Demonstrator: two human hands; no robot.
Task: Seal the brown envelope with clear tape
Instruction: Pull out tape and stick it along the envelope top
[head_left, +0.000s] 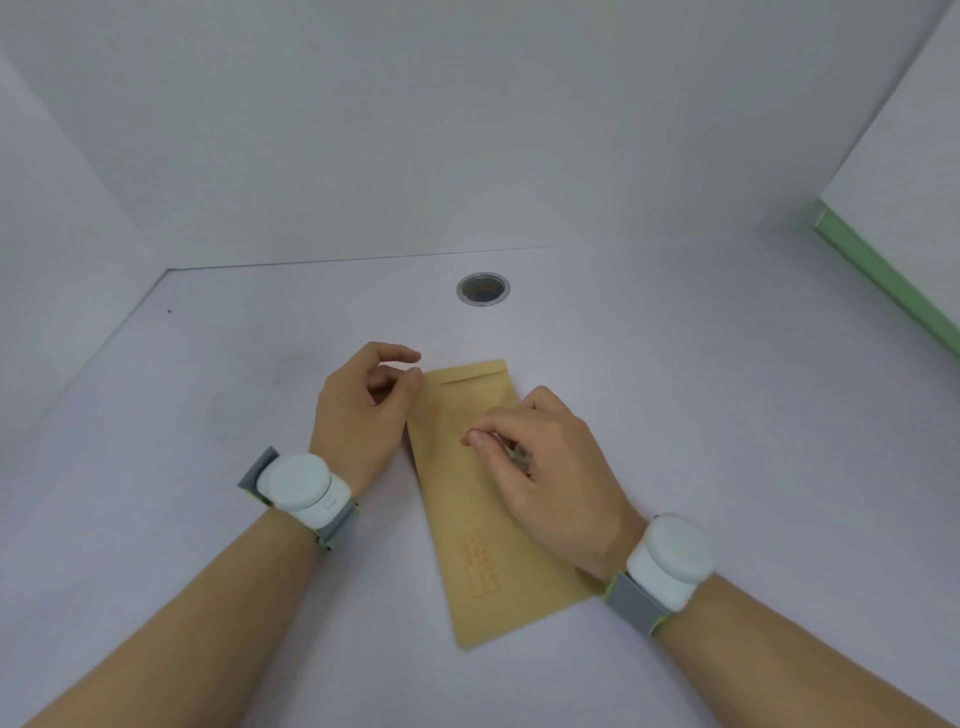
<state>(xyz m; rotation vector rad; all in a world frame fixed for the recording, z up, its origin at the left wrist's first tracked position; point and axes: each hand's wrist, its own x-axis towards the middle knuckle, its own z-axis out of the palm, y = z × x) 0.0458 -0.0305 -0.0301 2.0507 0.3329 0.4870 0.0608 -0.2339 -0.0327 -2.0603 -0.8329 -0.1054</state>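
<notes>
The brown envelope (483, 519) lies flat on the white desk, its long side running away from me and its flap end at the far side. My left hand (363, 415) sits at the envelope's far left corner, fingers curled, thumb and forefinger pinching that corner's edge. My right hand (545, 467) hovers over the envelope's middle with thumb and forefinger pinched together. A small greyish, see-through bit that looks like clear tape (519, 457) shows under its fingers. No tape roll is in view.
A round cable hole (483, 289) sits in the desk beyond the envelope. White partition walls close off the back and left. A green-edged panel (893, 280) runs along the right. Both wrists wear white bands.
</notes>
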